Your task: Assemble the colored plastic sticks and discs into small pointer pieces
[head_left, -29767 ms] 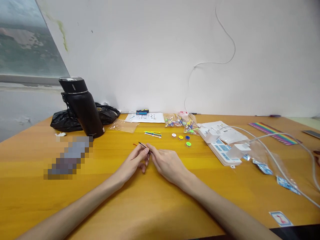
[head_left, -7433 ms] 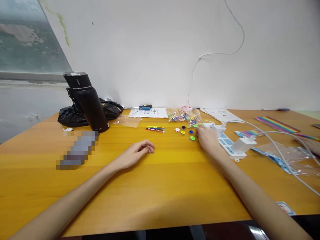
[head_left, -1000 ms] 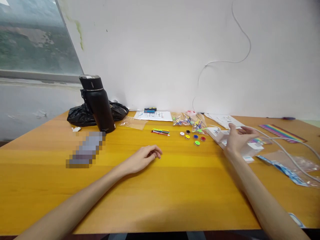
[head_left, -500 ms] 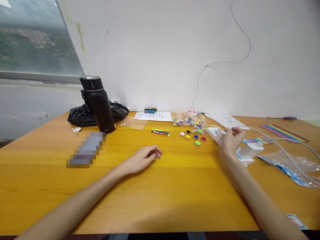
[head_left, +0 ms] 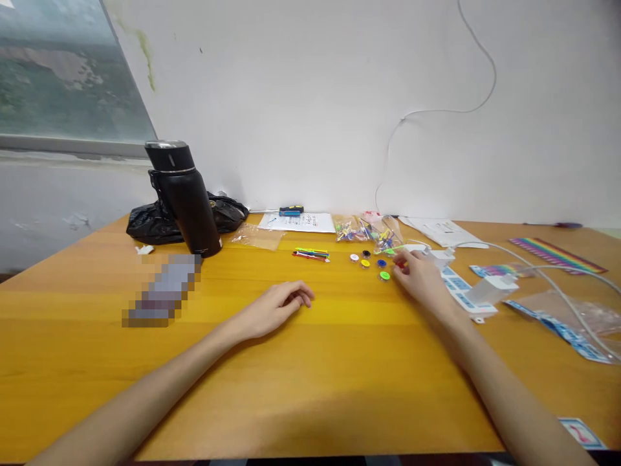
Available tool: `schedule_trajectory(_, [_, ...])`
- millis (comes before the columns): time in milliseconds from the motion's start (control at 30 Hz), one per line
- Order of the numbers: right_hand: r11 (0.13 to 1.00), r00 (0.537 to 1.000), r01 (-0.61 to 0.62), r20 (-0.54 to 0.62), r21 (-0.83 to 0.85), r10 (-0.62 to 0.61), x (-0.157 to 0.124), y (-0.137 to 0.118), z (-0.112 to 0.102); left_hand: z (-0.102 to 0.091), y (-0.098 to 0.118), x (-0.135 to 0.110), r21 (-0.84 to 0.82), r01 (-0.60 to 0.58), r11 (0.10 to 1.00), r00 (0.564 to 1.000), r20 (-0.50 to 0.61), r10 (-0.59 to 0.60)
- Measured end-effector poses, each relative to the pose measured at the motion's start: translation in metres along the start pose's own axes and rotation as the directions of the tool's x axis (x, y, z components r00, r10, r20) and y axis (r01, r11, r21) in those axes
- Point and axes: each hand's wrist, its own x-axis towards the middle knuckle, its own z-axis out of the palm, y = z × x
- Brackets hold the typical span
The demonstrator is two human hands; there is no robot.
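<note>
My left hand [head_left: 279, 309] rests on the wooden table [head_left: 233, 401], its fingers loosely curled and slightly apart with nothing in them. On the right, the fingers of my right hand [head_left: 421, 278] are closed at a small red disc [head_left: 400, 262], which they partly cover. Beside those fingertips lie similar small discs with clear rims: a green disc [head_left: 384, 276], a blue disc [head_left: 381, 263], a yellow disc [head_left: 365, 264], a black disc [head_left: 366, 254] and a white disc [head_left: 354, 258]. Several thin coloured sticks [head_left: 311, 254] lie further left.
A power strip [head_left: 458, 285] with plugged-in chargers [head_left: 492, 289] and white cables stands just right of my right hand. Clear bags of coloured parts [head_left: 371, 231] lie at the back. A black bottle [head_left: 187, 200] stands left, by a black plastic bag [head_left: 150, 223].
My right hand has moved left and down from above the power strip to the red disc. My left hand stays in place. The view has shifted slightly.
</note>
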Motion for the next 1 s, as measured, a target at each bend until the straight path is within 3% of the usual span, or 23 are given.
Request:
schedule_trajectory(67, [0.965,0.999,0.042,-0.030,0.258,-0.036,-0.003,-0.016,-0.001,0.002,-0.002,0.000,-0.040,0.006,0.999,1.000,-0.026,-0.007])
schedule_trajectory(167, [0.753,0.991,0.060,0.052,0.655,-0.124,-0.016,-0.054,0.008,0.008,-0.005,0.002,-0.213,-0.005,0.977,0.996,-0.093,-0.015])
schedule_trajectory(267, [0.582,0.942,0.036,0.166,0.812,-0.291,-0.034,-0.094,0.026,0.013,-0.006,0.004,-0.366,0.010,0.930,0.998,-0.056,-0.033])
schedule_trajectory(367, [0.537,0.839,-0.004,0.295,0.843,-0.457,-0.045,-0.117,0.039,0.015,-0.005,0.005,-0.366,0.034,0.930,0.999,0.002,-0.036])
schedule_trajectory(433, [0.547,0.812,-0.007,0.324,0.837,-0.486,-0.045,-0.121,0.044,0.015,-0.004,0.006,-0.333,0.032,0.942,0.999,0.001,-0.034])
schedule_trajectory(500, [0.600,0.854,0.062,0.269,0.797,-0.446,-0.037,-0.120,0.049,0.015,-0.003,0.006,-0.308,0.037,0.951,0.999,-0.016,-0.044])
schedule_trajectory(600, [0.768,0.940,0.240,0.055,0.594,-0.336,-0.016,-0.113,0.063,0.016,-0.005,0.008,-0.341,0.044,0.939,0.998,-0.032,-0.059])
schedule_trajectory(700, [0.884,0.941,0.328,-0.027,0.333,-0.338,0.007,-0.109,0.080,0.016,-0.010,0.011,-0.485,0.042,0.873,0.994,-0.065,-0.084])
schedule_trajectory(867, [0.886,0.902,0.428,-0.022,0.182,-0.431,0.023,-0.115,0.090,0.011,-0.018,0.017,-0.684,0.030,0.729,0.946,-0.217,-0.242])
schedule_trajectory(1000, [0.862,0.899,0.438,-0.112,0.255,-0.424,0.019,-0.119,0.082,0.006,-0.022,0.018,-0.739,0.006,0.674,0.889,-0.304,-0.342])
